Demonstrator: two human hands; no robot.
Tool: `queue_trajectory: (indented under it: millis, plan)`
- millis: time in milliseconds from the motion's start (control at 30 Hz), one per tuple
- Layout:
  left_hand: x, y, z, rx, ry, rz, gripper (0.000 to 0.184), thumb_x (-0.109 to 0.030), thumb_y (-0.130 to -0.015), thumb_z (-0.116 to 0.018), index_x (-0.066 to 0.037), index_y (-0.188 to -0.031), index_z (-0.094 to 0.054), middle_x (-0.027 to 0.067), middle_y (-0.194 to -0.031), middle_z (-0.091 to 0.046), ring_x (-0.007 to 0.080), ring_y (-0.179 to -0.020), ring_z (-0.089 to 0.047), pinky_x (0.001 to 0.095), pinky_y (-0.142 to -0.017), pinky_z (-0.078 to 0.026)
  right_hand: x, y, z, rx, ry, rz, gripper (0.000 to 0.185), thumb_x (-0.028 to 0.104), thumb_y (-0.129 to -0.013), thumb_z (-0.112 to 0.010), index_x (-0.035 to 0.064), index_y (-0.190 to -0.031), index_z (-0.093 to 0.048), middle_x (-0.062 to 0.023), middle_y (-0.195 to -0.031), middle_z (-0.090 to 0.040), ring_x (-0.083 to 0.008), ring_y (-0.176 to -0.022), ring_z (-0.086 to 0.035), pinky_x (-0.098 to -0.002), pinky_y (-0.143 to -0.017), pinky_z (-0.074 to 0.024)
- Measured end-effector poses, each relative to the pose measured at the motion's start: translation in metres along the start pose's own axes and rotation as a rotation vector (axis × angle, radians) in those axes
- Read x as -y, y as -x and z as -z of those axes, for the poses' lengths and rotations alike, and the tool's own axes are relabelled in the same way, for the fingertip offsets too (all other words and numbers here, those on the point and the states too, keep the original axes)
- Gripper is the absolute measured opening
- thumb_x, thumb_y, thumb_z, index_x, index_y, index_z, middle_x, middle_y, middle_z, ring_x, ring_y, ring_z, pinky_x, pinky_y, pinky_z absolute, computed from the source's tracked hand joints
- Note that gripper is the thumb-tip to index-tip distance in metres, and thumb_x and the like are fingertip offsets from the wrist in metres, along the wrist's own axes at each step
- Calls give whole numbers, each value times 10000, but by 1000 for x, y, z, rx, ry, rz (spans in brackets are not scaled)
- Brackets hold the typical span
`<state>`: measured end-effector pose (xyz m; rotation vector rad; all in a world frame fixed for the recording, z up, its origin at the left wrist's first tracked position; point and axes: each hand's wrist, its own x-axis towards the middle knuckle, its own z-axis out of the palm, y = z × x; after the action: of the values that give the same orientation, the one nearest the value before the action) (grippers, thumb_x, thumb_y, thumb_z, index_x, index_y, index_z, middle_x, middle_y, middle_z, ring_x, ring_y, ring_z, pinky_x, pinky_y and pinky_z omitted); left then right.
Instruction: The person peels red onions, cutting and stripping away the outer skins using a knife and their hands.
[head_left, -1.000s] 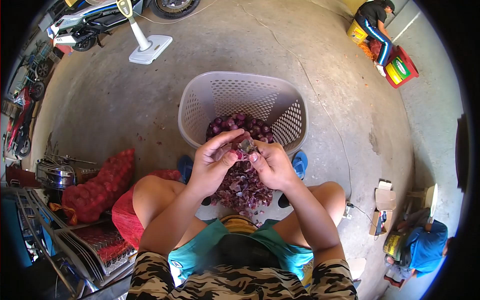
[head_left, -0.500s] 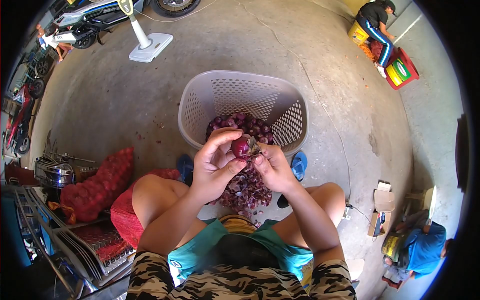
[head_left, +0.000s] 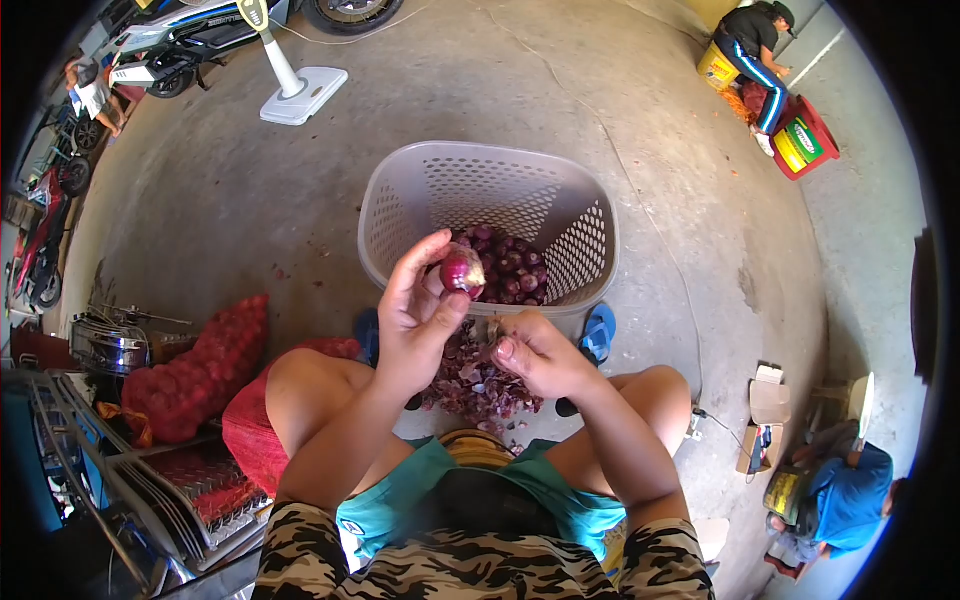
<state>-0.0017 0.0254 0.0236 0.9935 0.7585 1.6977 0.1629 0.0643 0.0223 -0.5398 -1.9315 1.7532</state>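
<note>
My left hand (head_left: 415,305) grips a red onion (head_left: 461,271) between thumb and fingers, its pale end turned to the right. Lower and to the right, my right hand (head_left: 545,355) is closed with thumb against the fingers, a bit of dry onion skin (head_left: 494,328) poking out of the pinch. Beyond both hands stands a grey perforated laundry basket (head_left: 490,150) with several red onions (head_left: 515,268) at its bottom. Below my hands, a heap of loose onion skins (head_left: 480,390) lies on the floor between my feet.
Red mesh sacks of onions (head_left: 205,370) lie at left beside a metal sidecar frame (head_left: 150,480). Blue slippers (head_left: 598,332) flank the basket. A fan base (head_left: 303,95) stands ahead. One person (head_left: 750,50) sits at upper right by a red bucket (head_left: 805,140), another (head_left: 850,500) at lower right.
My hands have drawn apart. The left hand has tilted the onion and moved it left and slightly up; the right hand has pulled down and away with skin. A person far left has shifted.
</note>
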Motion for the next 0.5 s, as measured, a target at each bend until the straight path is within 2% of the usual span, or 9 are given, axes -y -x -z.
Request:
queue_trajectory:
  millis: [33,100,133,167,200,333,433,500]
  plan:
    - [-3,-1,1,-24,61,68,572,-33,-834,-636,-20,-1344,-378,79,-1227,-494,171,-1084,-522,316,-933,-433,6,1,5,16,67,-10,493,474,-931,-459,21,-740,-489,-52,-543,-456,-172,-508,-439,-344,-500,-365]
    - [-3,-6,9,-3,33,18,563,-6,-801,-651,-24,-1317,-426,96,-1216,-518,169,-1068,-532,319,-929,-438,15,2,15,48,202,-32,502,482,-924,-460,15,-743,-497,-92,-553,-480,-236,-511,-484,-370,-519,-390]
    - [-5,-8,13,16,4,3,555,2,-792,-655,-23,-1305,-442,102,-1212,-527,169,-1072,-533,320,-925,-441,12,4,23,79,251,-62,460,452,-921,-469,18,-796,-557,-138,-595,-544,-307,-567,-555,-391,-549,-426]
    - [-6,-9,15,35,-25,-12,548,10,-784,-660,-22,-1292,-458,108,-1208,-535,170,-1077,-534,321,-922,-444,15,4,26,69,306,-98,438,444,-908,-491,23,-818,-571,-146,-607,-553,-319,-580,-564,-393,-551,-431]
    - [-7,-10,14,2,-16,-22,555,129,-727,-656,-10,-1241,-503,113,-1210,-550,190,-1078,-552,319,-894,-468,20,5,28,60,362,-134,418,436,-895,-514,28,-840,-586,-154,-619,-562,-330,-592,-573,-395,-552,-436]
    - [-8,-11,17,69,-212,-103,572,159,-682,-661,-10,-1209,-517,118,-1203,-561,176,-1071,-562,304,-877,-470,33,8,33,128,663,-214,388,413,-822,-617,33,-901,-613,-176,-650,-590,-350,-620,-598,-415,-561,-448]
    - [-12,-12,15,82,-366,-149,552,151,-668,-672,-11,-1177,-531,119,-1189,-570,161,-1038,-574,288,-868,-467,23,11,29,78,763,-103,376,347,-755,-720,15,-816,-554,-152,-556,-540,-330,-543,-573,-399,-499,-415]
    - [-12,-11,13,78,-428,-173,538,138,-664,-685,-14,-1159,-537,118,-1184,-574,152,-1020,-578,278,-862,-464,19,12,30,96,782,-119,372,343,-755,-721,18,-835,-557,-154,-563,-543,-333,-554,-578,-402,-503,-418]
